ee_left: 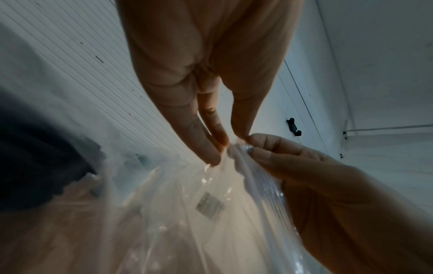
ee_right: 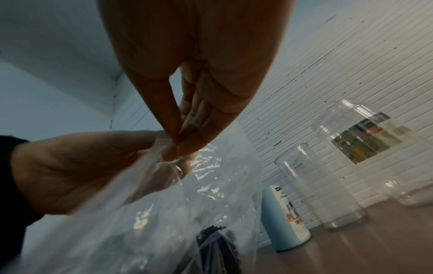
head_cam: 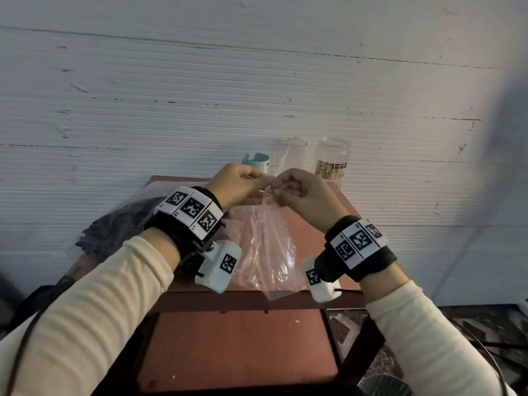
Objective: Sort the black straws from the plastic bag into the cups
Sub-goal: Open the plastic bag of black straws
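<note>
Both hands pinch the top edge of a clear plastic bag (head_cam: 270,247), which hangs over the reddish table (head_cam: 237,347). My left hand (head_cam: 258,182) and right hand (head_cam: 281,186) meet fingertip to fingertip at the bag's mouth. The wrist views show the same pinch by the left hand (ee_left: 222,146) and the right hand (ee_right: 181,142) on the bag (ee_left: 211,213). A bundle of black straws (head_cam: 120,224) lies in another clear bag at the table's left, also visible as black straws (ee_right: 218,246). I cannot tell what the held bag contains.
At the table's back stand a blue cup (head_cam: 257,161), a clear glass (head_cam: 291,157) and a clear labelled jar (head_cam: 333,162). A low clear cup (ee_right: 412,192) stands right of the jar. A white ribbed wall (head_cam: 257,81) is directly behind them.
</note>
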A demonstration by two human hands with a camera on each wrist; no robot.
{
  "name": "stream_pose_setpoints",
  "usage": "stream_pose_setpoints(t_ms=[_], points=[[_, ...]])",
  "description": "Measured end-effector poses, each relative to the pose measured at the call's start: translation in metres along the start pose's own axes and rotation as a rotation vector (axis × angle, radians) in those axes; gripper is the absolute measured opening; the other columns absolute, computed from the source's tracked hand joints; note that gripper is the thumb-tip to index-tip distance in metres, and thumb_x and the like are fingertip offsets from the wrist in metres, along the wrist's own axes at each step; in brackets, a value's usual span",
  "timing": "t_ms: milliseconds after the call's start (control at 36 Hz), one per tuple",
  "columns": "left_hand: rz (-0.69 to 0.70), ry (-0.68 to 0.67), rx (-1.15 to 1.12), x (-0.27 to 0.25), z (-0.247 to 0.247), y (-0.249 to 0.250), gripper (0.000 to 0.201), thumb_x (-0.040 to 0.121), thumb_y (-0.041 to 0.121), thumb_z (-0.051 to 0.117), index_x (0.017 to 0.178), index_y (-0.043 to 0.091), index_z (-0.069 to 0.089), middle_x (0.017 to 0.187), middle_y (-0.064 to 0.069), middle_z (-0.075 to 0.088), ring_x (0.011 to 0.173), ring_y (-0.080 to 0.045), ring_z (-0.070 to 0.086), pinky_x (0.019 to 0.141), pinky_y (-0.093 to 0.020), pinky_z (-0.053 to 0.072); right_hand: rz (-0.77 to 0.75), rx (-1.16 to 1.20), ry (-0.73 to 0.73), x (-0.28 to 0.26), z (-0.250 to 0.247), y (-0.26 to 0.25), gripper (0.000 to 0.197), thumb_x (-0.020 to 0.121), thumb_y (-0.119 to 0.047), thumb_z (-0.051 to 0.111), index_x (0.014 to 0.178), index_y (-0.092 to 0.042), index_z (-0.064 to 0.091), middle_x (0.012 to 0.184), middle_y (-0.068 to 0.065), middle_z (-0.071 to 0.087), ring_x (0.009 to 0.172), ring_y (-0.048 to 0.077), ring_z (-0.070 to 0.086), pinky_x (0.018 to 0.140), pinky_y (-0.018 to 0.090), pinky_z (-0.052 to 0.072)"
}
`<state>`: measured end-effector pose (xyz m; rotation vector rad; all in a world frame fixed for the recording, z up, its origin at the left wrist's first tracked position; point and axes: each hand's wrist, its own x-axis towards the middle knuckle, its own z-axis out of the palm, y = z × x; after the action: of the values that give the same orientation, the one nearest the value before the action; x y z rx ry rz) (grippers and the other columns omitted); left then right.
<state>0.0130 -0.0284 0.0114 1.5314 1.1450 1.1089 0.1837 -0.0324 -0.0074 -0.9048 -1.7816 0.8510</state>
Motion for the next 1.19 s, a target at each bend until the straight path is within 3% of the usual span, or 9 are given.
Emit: stream_pose_setpoints(t_ms=[222, 361, 556, 667, 833, 944, 1000, 1055, 1194], points=[[-0.034, 0.012, -0.001, -0.001, -0.003, -0.004, 0.001, 0.089, 0.006, 0.067, 0.089, 0.005, 0.067, 0.090, -0.014, 0.070, 0.076, -0.020, 0.071, 0.076, -0.028, 0.060, 0.008, -0.017, -0.022, 0.003, 0.008, 0.005, 0.018, 0.080, 0.008, 0.070, 0.086, -0.006, 0.062, 0.077, 0.011, 0.069, 0.069, 0.014, 0.068, 0.069, 0.023, 0.056], [-0.070, 0.048, -0.035, -0.004, -0.007, -0.006, 0.002, 0.088, 0.004, 0.066, 0.090, 0.003, 0.066, 0.084, -0.013, 0.070, 0.065, -0.012, 0.071, 0.065, -0.021, 0.059, 0.009, -0.043, -0.009, 0.003, 0.010, 0.009, 0.015, 0.080, 0.002, 0.072, 0.086, -0.007, 0.062, 0.074, 0.008, 0.068, 0.068, 0.014, 0.069, 0.066, 0.022, 0.055], [-0.093, 0.105, -0.052, -0.007, -0.013, -0.007, 0.004, 0.085, 0.003, 0.070, 0.083, 0.005, 0.066, 0.076, -0.010, 0.069, 0.057, -0.010, 0.068, 0.064, -0.021, 0.059, -0.022, -0.071, -0.028, 0.002, 0.015, 0.008, 0.010, 0.085, 0.002, 0.067, 0.086, -0.006, 0.061, 0.078, 0.012, 0.069, 0.074, 0.021, 0.071, 0.072, 0.029, 0.057], [-0.100, 0.113, -0.078, -0.010, -0.014, -0.006, 0.005, 0.088, 0.001, 0.066, 0.084, 0.003, 0.065, 0.074, -0.010, 0.067, 0.055, -0.008, 0.068, 0.061, -0.020, 0.059, -0.014, -0.059, -0.020, 0.001, 0.017, 0.007, 0.006, 0.087, 0.004, 0.064, 0.089, -0.001, 0.061, 0.079, 0.007, 0.066, 0.071, 0.017, 0.068, 0.070, 0.023, 0.055], [-0.103, 0.126, -0.081, -0.013, -0.014, -0.006, 0.008, 0.090, 0.003, 0.065, 0.083, 0.007, 0.064, 0.082, -0.012, 0.068, 0.064, -0.013, 0.069, 0.066, -0.023, 0.060, 0.016, -0.008, 0.004, -0.001, 0.020, 0.001, 0.012, 0.084, 0.005, 0.067, 0.091, 0.006, 0.058, 0.087, 0.017, 0.069, 0.073, 0.021, 0.070, 0.078, 0.037, 0.059], [-0.106, 0.103, -0.065, -0.017, -0.011, -0.005, 0.010, 0.088, 0.013, 0.070, 0.088, 0.008, 0.062, 0.085, -0.008, 0.068, 0.071, -0.013, 0.068, 0.069, -0.023, 0.060, 0.008, -0.013, 0.037, -0.003, 0.023, -0.002, 0.012, 0.081, 0.004, 0.070, 0.088, 0.005, 0.060, 0.086, 0.019, 0.071, 0.080, 0.037, 0.069, 0.079, 0.045, 0.056], [-0.103, 0.082, -0.052, -0.019, -0.011, -0.006, 0.018, 0.086, 0.021, 0.072, 0.090, 0.008, 0.061, 0.087, -0.007, 0.070, 0.076, -0.014, 0.069, 0.072, -0.023, 0.060, 0.003, -0.011, 0.052, -0.005, 0.024, -0.005, 0.012, 0.081, 0.004, 0.071, 0.085, 0.001, 0.060, 0.084, 0.019, 0.071, 0.079, 0.036, 0.070, 0.078, 0.041, 0.057], [-0.096, 0.069, -0.049, -0.023, -0.011, -0.007, 0.020, 0.085, 0.022, 0.072, 0.091, 0.007, 0.061, 0.085, -0.007, 0.070, 0.073, -0.013, 0.069, 0.072, -0.024, 0.060, -0.005, -0.021, 0.053, -0.006, 0.024, -0.007, 0.013, 0.080, 0.004, 0.072, 0.085, 0.002, 0.061, 0.080, 0.015, 0.070, 0.073, 0.024, 0.070, 0.074, 0.030, 0.057], [-0.094, 0.024, -0.076, -0.031, -0.009, -0.004, 0.008, 0.090, 0.007, 0.065, 0.083, 0.006, 0.063, 0.081, -0.009, 0.069, 0.065, -0.011, 0.070, 0.067, -0.022, 0.059, -0.010, -0.064, 0.044, -0.009, 0.025, -0.011, 0.019, 0.074, 0.004, 0.078, 0.082, 0.000, 0.061, 0.080, 0.016, 0.066, 0.065, 0.015, 0.058, 0.062, 0.015, 0.050]])
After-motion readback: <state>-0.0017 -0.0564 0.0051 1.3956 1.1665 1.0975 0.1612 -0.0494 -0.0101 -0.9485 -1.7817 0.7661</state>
